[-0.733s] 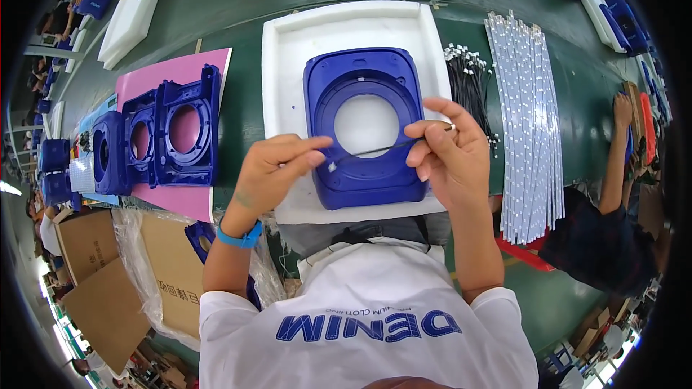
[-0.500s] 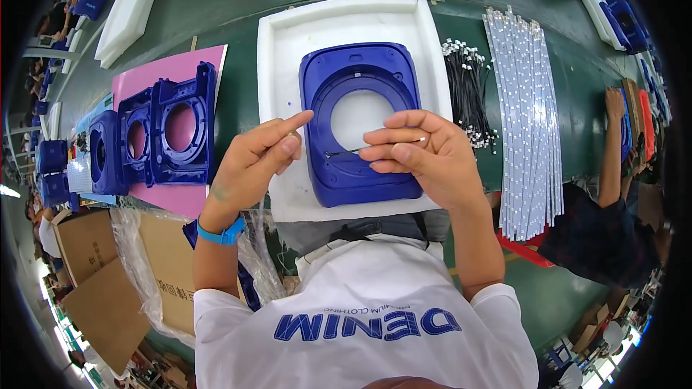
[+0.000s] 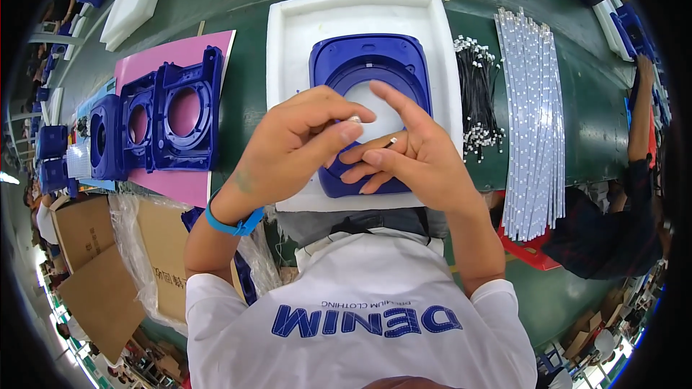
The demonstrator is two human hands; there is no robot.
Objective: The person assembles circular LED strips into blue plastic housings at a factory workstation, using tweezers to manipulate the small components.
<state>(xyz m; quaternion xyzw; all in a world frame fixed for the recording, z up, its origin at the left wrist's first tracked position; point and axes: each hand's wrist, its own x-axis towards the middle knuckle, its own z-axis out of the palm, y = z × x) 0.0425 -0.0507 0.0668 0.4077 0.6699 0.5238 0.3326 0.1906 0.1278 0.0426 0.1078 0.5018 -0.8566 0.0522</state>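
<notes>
Over the blue housing (image 3: pixel 333 65), left hand (image 3: pixel 292 142) pinches a white plug (image 3: pixel 355 120), right hand (image 3: pixel 425 162) a black cable (image 3: pixel 390 145); a loose grip could drop either

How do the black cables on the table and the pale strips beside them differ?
The black cables are thin and dark, with white end connectors; the pale strips are flat, with white dots. The black cables are shorter; the pale strips are longer and overhang the near edge of the green table. Both lie on it.

Left hand (image 3: pixel 292 140): thumb and index pinched toward 2 o'clock. Right hand (image 3: pixel 425 162): index extended toward 10 o'clock, other fingers bent.
</notes>
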